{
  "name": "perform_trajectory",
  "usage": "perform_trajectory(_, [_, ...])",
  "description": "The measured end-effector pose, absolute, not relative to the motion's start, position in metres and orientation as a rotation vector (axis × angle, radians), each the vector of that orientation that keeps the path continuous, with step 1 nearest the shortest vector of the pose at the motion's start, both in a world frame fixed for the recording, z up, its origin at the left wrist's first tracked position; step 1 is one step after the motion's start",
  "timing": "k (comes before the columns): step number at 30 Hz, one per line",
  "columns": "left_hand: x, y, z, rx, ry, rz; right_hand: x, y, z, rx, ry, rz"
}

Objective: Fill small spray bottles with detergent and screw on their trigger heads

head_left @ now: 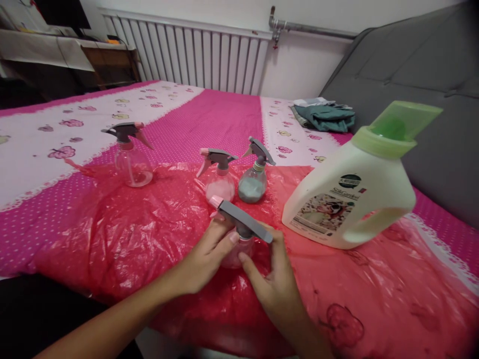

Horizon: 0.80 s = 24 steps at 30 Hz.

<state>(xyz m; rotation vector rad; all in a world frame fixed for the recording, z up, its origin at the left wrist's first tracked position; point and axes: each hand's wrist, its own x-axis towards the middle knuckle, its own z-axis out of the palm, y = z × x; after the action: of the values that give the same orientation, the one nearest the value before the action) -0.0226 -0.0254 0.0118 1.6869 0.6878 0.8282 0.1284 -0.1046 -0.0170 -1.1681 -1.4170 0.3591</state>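
A clear spray bottle with a grey and pink trigger head stands close in front of me. My left hand is wrapped round its left side, thumb near the neck. From the other side my right hand grips it, with the thumb low on the body. Just behind are a spray bottle with a pale pink look and one with greyish liquid. Farther left, another clear spray bottle seems nearly empty. To the right a large cream detergent jug with a green cap leans slightly.
Crinkled red plastic sheeting covers the near part of a pink patterned bed. Folded clothes lie by the grey headboard. Beyond the bed are a white radiator and a desk.
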Motion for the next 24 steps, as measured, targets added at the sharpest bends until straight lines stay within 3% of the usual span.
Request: perform_trajectory(24, [-0.018, -0.031, 0.0144, 1.812, 0.702, 0.899, 0.1289, -0.105, -0.0209, -1.185, -1.417, 0.246])
